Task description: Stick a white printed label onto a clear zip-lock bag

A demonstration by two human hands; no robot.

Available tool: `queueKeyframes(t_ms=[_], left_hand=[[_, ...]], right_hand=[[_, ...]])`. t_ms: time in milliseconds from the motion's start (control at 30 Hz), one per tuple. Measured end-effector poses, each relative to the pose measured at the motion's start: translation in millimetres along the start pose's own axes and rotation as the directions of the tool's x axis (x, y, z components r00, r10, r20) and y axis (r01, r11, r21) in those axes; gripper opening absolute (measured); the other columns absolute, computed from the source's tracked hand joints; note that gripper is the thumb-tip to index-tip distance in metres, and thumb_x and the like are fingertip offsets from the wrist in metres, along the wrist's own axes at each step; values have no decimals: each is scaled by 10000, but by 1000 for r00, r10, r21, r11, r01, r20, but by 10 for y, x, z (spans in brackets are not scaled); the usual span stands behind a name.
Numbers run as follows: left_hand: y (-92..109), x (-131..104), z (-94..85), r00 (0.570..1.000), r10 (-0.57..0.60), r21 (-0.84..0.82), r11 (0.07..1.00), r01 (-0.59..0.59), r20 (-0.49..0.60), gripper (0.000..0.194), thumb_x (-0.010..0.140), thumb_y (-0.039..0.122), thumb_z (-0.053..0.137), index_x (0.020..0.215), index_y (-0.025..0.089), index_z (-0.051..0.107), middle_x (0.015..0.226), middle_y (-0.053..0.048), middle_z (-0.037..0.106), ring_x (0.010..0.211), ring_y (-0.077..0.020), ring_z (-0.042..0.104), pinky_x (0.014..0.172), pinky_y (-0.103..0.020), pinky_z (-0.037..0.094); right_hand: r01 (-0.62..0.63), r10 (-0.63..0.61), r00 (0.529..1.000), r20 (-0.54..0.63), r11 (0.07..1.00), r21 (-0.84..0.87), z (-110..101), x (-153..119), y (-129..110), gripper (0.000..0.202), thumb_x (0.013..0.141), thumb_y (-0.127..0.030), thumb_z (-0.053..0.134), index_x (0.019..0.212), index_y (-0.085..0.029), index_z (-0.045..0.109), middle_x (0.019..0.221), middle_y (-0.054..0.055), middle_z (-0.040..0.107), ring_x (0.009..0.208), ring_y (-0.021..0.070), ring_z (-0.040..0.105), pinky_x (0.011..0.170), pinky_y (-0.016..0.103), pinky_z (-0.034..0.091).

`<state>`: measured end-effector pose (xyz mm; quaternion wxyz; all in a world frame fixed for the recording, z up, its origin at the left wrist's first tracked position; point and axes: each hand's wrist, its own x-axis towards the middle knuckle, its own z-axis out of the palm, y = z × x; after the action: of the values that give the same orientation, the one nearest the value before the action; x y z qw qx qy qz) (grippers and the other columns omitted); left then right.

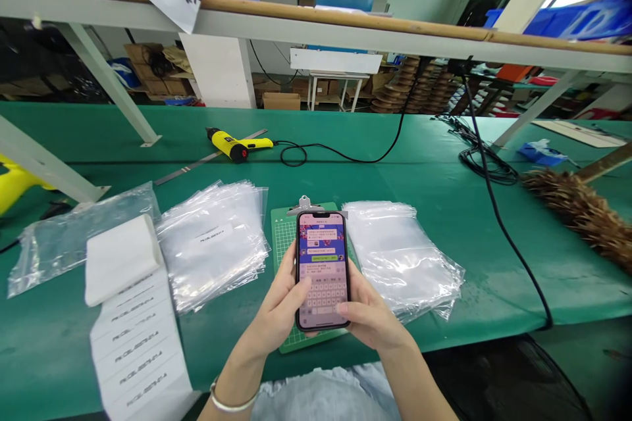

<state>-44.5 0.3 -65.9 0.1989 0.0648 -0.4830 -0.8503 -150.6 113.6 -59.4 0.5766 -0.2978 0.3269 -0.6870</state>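
A dark-framed smartphone (322,270) is held upright between both hands, its screen showing a chat and a keyboard. My left hand (284,306) wraps the phone's left side, thumb on the keyboard. Around the right side is my right hand (370,312), its thumb near the lower keys. Beneath the phone lies a green clipboard (284,230) with a metal clip. Clear plastic bags are stacked left (212,243) and right (399,253) of it; the left stack's top bag bears a printed label. A roll of white printed labels (141,335) hangs over the table's front edge at left.
Behind the bags, a yellow heat gun (237,145) with a black cord lies by a metal ruler (187,168). Coiled black cables (488,158) and a bristly brush (577,210) are at right. A shelf rail (345,23) crosses above the green table (365,177).
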Motion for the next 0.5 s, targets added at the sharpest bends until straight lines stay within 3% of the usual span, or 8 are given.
queueKeyframes(t_ms=[200,367,500], left_hand=[[23,1,-10,992,21,14,1000,-23,121,676,835,280,560,1407,286,201,1347,-86,450,1247,-298,385,1007,-434,376],[43,15,-23,990,18,93,995,-31,139,721,828,323,566,1422,273,160,1397,-95,386,1250,-315,377,1011,-442,365],[285,-111,-93,991,131,446,889,-101,-36,605,867,310,523,1398,317,232,1477,-25,235,1344,-258,195,1117,-417,142]], right_hand=[[-4,4,1000,-4,1000,-24,5,-12,-22,786,768,-230,627,1383,-312,146,1357,100,414,1035,253,578,754,406,546],[-4,3,1000,-5,1000,-8,-5,-9,-7,844,731,-262,669,1380,-324,133,1358,99,410,1090,275,536,765,425,539],[23,-21,1000,-21,996,82,-34,-19,27,842,687,-234,696,1354,-327,189,1313,103,449,1062,277,552,735,425,540]])
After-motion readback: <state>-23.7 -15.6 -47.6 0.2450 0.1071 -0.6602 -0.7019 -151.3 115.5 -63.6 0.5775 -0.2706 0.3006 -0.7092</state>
